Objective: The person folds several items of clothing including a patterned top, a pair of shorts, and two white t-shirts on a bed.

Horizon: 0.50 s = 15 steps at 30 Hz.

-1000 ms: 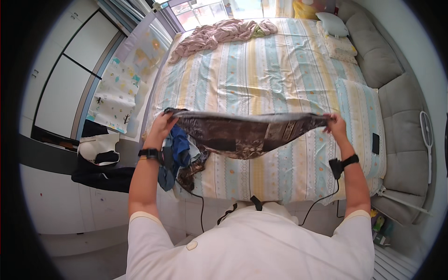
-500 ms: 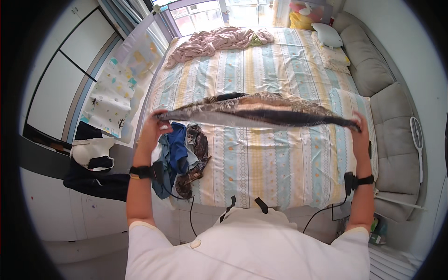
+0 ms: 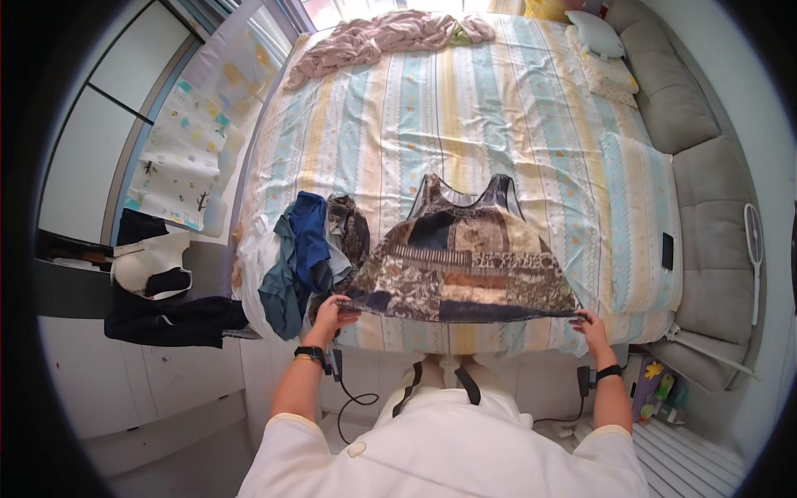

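A sleeveless brown, black and beige patchwork-print top (image 3: 465, 266) lies spread on the striped bed (image 3: 448, 124), its neckline away from me. My left hand (image 3: 336, 309) pinches its lower left corner at the near edge of the bed. My right hand (image 3: 588, 322) pinches the lower right corner. Left of the top is a heap of clothes: a blue garment (image 3: 311, 232), a teal one (image 3: 281, 299), a white one (image 3: 259, 249) and a brown patterned one (image 3: 349, 220).
A pink blanket (image 3: 374, 41) lies at the far end, pillows (image 3: 594, 37) at far right, grey cushions (image 3: 710, 216) along the right side. A dark phone (image 3: 667, 249) lies on the right. Dark clothes (image 3: 174, 328) and a cream bra (image 3: 137, 270) are at left, beside white cabinets (image 3: 166, 382).
The top, held stretched in the air earlier, now lies flat on the bed. Both my hands have come down and nearer to me, still holding its corners.
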### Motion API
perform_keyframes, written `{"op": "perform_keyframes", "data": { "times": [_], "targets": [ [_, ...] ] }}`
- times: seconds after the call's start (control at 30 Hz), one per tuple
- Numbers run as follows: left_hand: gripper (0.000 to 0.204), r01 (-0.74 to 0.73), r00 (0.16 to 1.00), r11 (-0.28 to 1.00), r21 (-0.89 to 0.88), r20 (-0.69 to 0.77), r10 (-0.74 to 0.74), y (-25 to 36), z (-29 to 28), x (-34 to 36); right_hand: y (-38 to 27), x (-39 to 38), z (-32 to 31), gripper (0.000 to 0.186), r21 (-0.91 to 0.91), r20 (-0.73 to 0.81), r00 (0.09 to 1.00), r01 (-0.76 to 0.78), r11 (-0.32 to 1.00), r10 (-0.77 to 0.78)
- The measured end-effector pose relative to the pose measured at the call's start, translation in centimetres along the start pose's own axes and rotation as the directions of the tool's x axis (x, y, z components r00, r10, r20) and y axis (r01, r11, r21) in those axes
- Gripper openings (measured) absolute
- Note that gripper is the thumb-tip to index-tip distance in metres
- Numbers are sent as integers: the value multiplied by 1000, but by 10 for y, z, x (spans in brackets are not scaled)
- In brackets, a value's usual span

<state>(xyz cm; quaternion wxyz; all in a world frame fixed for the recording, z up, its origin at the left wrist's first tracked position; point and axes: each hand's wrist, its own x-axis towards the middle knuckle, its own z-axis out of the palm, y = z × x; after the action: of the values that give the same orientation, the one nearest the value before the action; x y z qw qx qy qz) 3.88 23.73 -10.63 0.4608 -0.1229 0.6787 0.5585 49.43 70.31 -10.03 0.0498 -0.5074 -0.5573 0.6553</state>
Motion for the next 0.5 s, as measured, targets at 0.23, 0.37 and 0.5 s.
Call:
{"op": "perform_keyframes", "data": {
  "times": [0.23,0.37,0.5],
  "targets": [
    [31,273,959,942,196,16,-281,-86,-16,5,111,-1,-12,20,-296,9,945,-309,904,326],
    [37,201,979,917,344,-83,-184,-119,-15,19,143,8,-3,25,-512,18,975,-181,840,221],
    [36,-46,998,809,586,-7,62,-115,-8,11,96,-1,53,24,-727,5,972,-158,668,236]
  ]
}}
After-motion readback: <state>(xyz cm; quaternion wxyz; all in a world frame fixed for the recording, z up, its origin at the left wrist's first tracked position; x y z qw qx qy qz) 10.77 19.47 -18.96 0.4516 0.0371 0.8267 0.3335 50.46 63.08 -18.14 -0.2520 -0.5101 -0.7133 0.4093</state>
